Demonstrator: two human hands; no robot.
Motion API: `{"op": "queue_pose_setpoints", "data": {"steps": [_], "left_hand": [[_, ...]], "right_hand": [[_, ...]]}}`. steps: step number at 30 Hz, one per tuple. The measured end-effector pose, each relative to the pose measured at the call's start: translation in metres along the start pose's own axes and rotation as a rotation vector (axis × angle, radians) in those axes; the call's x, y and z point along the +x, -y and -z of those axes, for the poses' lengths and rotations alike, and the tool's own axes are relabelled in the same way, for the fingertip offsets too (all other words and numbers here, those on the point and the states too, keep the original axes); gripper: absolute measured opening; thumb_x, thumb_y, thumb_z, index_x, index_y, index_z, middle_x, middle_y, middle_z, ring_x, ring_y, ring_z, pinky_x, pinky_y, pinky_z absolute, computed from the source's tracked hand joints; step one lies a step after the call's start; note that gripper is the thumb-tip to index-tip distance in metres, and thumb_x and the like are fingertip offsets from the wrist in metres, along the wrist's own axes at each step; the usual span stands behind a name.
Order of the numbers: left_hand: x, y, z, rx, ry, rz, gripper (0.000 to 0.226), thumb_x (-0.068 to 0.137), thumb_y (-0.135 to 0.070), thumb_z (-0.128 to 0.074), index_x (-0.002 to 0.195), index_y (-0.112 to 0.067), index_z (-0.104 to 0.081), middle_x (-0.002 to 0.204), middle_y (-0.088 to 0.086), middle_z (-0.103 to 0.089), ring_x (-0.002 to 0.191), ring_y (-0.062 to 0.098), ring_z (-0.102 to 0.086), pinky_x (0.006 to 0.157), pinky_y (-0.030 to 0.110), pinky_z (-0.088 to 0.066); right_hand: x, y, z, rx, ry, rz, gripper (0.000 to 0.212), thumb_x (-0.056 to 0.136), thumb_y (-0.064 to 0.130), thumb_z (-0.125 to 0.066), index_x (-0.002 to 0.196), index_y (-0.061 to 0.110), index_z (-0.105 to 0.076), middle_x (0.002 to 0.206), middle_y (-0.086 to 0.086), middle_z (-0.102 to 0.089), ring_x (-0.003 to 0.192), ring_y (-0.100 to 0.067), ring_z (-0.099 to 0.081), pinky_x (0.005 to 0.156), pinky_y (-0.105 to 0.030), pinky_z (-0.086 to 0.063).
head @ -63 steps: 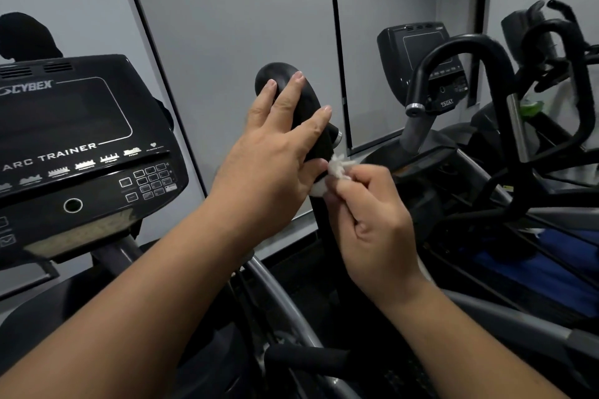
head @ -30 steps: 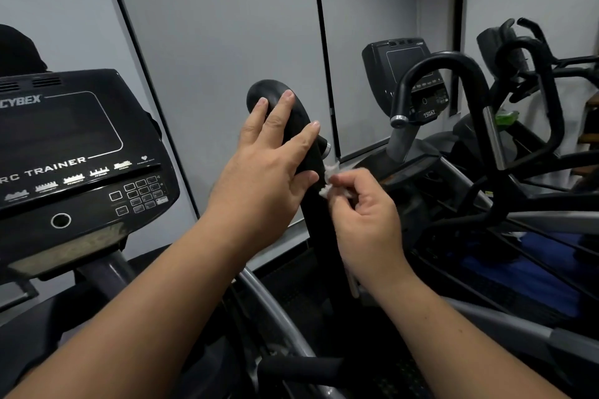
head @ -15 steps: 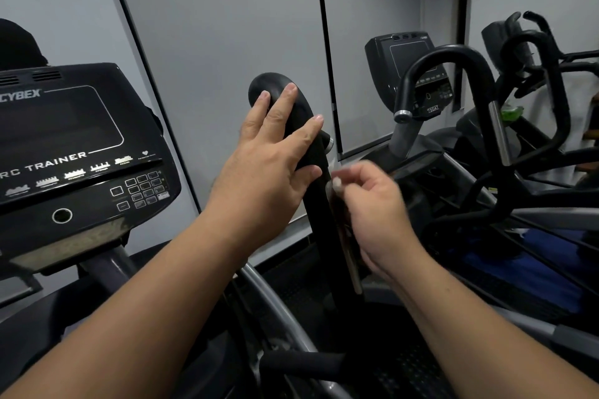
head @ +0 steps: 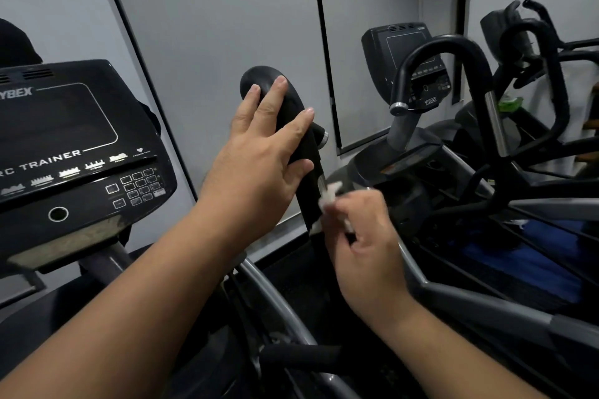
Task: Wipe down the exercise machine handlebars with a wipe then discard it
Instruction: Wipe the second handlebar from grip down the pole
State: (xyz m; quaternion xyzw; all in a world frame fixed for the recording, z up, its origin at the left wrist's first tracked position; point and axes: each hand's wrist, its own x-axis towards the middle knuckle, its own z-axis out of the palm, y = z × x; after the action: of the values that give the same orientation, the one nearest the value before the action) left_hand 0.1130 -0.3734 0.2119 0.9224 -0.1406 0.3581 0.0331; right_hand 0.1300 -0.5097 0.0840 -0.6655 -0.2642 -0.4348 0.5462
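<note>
At frame centre: left hand (head: 262, 159), fingers straight, pressing black handlebar grip (head: 293, 113); right hand (head: 366, 246) at 5 o'clock pinching white wipe (head: 329, 196) against handlebar. Console (head: 74, 152) at 9 o'clock; grey wall panels (head: 220, 10) behind.

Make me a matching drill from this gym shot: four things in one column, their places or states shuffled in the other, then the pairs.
1. left hand
2. right hand
3. wipe
4. console

A. far left, reads ARC TRAINER
B. white, against the handlebar stem
C. fingers straight, resting on the black grip
D. pinching the wipe

Pairs: 1-C, 2-D, 3-B, 4-A
</note>
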Motion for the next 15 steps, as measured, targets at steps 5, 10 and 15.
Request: {"op": "queue_pose_setpoints", "data": {"steps": [5,10,15], "left_hand": [[0.0,-0.003,0.001,-0.002,0.008,0.002,0.064,0.096,-0.034,-0.063,0.154,-0.032,-0.037,0.17,-0.005,-0.002,0.156,0.024,0.004,0.12,0.044,-0.025],[0.0,0.001,0.007,0.012,0.024,-0.01,0.059,0.099,-0.036,-0.058,0.154,-0.035,-0.037,0.17,-0.008,-0.002,0.156,0.021,0.004,0.12,0.042,-0.021],[0.002,0.004,0.006,0.011,-0.01,-0.034,0.051,0.101,-0.025,-0.057,0.15,-0.033,-0.046,0.169,-0.003,-0.013,0.155,0.027,-0.005,0.12,0.044,-0.023]], "right_hand": [[-0.008,-0.011,-0.003,-0.113,0.012,0.161,0.029,0.09,0.003,-0.071,0.112,0.016,-0.056,0.111,-0.005,-0.051,0.096,-0.028,-0.058,0.081,-0.035,-0.053],[-0.002,-0.01,-0.008,-0.189,-0.02,0.231,0.017,0.091,0.008,-0.073,0.099,0.009,-0.058,0.11,-0.004,-0.048,0.093,-0.031,-0.058,0.079,-0.037,-0.053],[0.001,-0.008,-0.011,-0.296,0.004,0.253,0.015,0.092,0.012,-0.071,0.085,0.005,-0.06,0.1,-0.014,-0.056,0.089,-0.032,-0.053,0.072,-0.038,-0.05]]}}
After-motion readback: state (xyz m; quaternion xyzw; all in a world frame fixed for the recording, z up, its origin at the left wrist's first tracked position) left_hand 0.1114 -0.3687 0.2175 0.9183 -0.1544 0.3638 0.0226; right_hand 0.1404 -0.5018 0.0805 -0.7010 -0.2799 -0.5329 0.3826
